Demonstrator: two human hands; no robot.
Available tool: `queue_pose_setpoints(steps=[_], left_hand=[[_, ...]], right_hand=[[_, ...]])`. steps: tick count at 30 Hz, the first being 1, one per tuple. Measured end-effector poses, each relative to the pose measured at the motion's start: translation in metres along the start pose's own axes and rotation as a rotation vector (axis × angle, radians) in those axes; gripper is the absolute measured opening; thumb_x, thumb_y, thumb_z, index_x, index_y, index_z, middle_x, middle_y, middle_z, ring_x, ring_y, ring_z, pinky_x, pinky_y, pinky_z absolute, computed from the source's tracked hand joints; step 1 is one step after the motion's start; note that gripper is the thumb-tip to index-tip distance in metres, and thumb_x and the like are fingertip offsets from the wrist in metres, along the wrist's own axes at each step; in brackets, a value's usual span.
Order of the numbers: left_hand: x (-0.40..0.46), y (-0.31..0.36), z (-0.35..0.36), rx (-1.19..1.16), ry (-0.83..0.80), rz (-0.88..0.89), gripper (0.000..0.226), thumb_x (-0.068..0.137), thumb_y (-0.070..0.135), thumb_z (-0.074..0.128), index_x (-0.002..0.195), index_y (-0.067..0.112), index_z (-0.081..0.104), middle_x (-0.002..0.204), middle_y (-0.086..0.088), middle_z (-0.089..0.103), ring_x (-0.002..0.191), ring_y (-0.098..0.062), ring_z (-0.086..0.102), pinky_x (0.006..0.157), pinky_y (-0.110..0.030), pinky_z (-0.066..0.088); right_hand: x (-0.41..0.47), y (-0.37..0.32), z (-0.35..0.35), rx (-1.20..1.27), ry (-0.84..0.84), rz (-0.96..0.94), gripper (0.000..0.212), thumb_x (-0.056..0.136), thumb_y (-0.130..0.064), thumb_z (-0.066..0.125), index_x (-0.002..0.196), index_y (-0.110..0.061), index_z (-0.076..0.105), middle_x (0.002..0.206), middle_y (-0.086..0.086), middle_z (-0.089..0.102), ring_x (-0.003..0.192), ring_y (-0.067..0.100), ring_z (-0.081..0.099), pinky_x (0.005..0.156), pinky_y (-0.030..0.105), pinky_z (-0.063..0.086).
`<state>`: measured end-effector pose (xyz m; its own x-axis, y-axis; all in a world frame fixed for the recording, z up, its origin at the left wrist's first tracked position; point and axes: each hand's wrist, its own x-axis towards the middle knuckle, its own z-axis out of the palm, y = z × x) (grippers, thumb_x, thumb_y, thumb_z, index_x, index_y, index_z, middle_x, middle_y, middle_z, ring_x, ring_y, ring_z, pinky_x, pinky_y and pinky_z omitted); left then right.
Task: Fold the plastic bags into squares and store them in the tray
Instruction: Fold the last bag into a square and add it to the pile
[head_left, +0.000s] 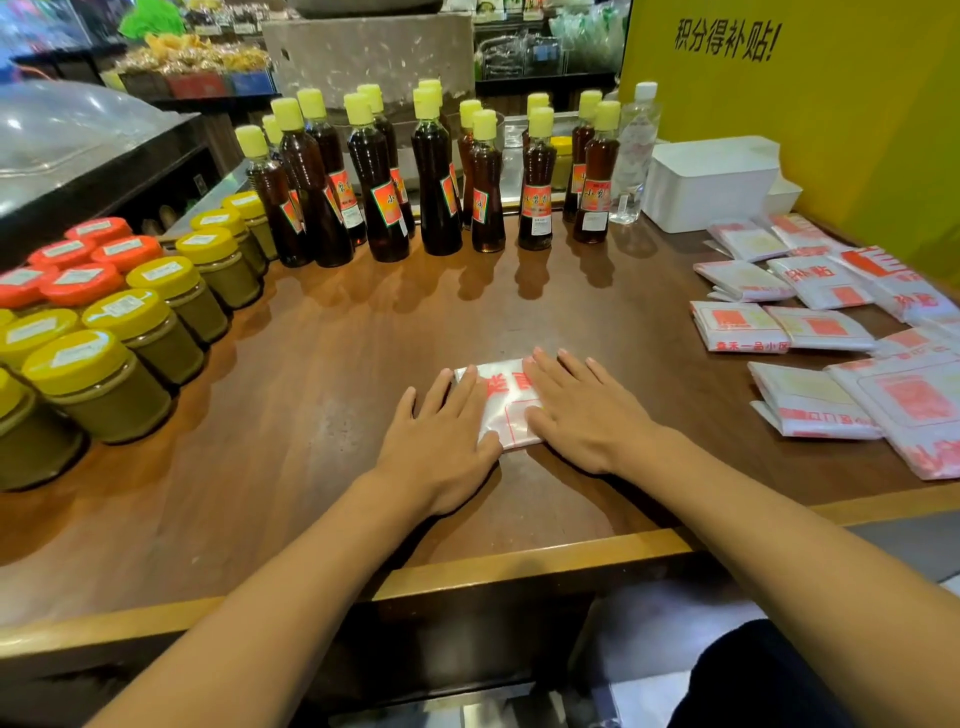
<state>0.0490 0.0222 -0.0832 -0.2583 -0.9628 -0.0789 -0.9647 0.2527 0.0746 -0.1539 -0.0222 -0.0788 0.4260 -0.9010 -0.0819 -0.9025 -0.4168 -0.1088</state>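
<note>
Folded bag (501, 402) mid-counter, well short of white tray (711, 179), which sits far right-back. Left hand (441, 436) and right hand (582, 410) flat, fingers straight, pressing bag (nothing gripped). Right hand nearer tray; likely carrier.

Two hands (441, 441) pressed one plastic bag (506, 410) on a counter that held about ten folded bags (810, 400), some seventeen brown bottles (379, 202), five red-lidded jars (80, 283) and one white tray (711, 182).
</note>
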Motion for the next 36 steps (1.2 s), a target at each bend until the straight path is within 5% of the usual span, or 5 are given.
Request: queue_pose_setpoints(steps=[15, 20, 27, 30, 36], left_hand=[[0.0, -0.001, 0.002, -0.051, 0.033, -0.009, 0.068, 0.103, 0.049, 0.017, 0.161, 0.022, -0.008, 0.169, 0.006, -0.009, 0.155, -0.014, -0.01, 0.125, -0.051, -0.002], [-0.002, 0.002, 0.005, -0.078, 0.143, -0.042, 0.071, 0.1, 0.053, 0.019, 0.161, 0.017, 0.007, 0.169, 0.0, 0.009, 0.153, -0.015, 0.006, 0.125, -0.045, 0.008], [-0.002, 0.006, 0.003, -0.051, 0.165, -0.117, 0.072, 0.103, 0.051, 0.023, 0.158, 0.007, 0.011, 0.168, -0.012, 0.009, 0.152, -0.026, 0.011, 0.122, -0.041, 0.015], [-0.003, 0.006, 0.001, -0.079, 0.164, -0.118, 0.072, 0.104, 0.05, 0.025, 0.158, 0.005, 0.012, 0.167, -0.013, 0.009, 0.152, -0.027, 0.01, 0.122, -0.041, 0.013], [-0.002, 0.003, 0.002, -0.104, 0.176, -0.103, 0.072, 0.104, 0.05, 0.028, 0.157, 0.005, 0.013, 0.167, -0.013, 0.01, 0.152, -0.027, 0.011, 0.122, -0.041, 0.014]], right_hand=[[-0.006, -0.015, -0.003, 0.13, 0.055, 0.072, 0.072, 0.099, -0.047, 0.029, 0.16, -0.015, 0.009, 0.168, 0.006, 0.01, 0.153, 0.026, 0.012, 0.125, 0.046, 0.011], [-0.018, -0.016, -0.026, 0.477, 0.314, 0.355, 0.051, 0.101, -0.04, 0.047, 0.145, -0.014, 0.041, 0.125, 0.009, 0.061, 0.107, 0.026, 0.058, 0.09, 0.04, 0.048], [-0.023, -0.026, -0.065, 0.962, -0.002, 0.439, 0.017, 0.103, -0.025, 0.048, 0.091, -0.015, 0.055, 0.085, 0.0, 0.058, 0.08, 0.009, 0.055, 0.082, 0.028, 0.048], [-0.018, -0.025, -0.075, 1.266, -0.075, 0.532, 0.005, 0.102, -0.024, 0.052, 0.104, -0.02, 0.053, 0.102, 0.008, 0.063, 0.105, 0.022, 0.061, 0.104, 0.042, 0.048], [-0.005, -0.025, -0.073, 1.563, -0.056, 0.629, 0.029, 0.1, -0.019, 0.057, 0.127, -0.013, 0.049, 0.114, 0.012, 0.053, 0.095, 0.023, 0.06, 0.092, 0.039, 0.054]])
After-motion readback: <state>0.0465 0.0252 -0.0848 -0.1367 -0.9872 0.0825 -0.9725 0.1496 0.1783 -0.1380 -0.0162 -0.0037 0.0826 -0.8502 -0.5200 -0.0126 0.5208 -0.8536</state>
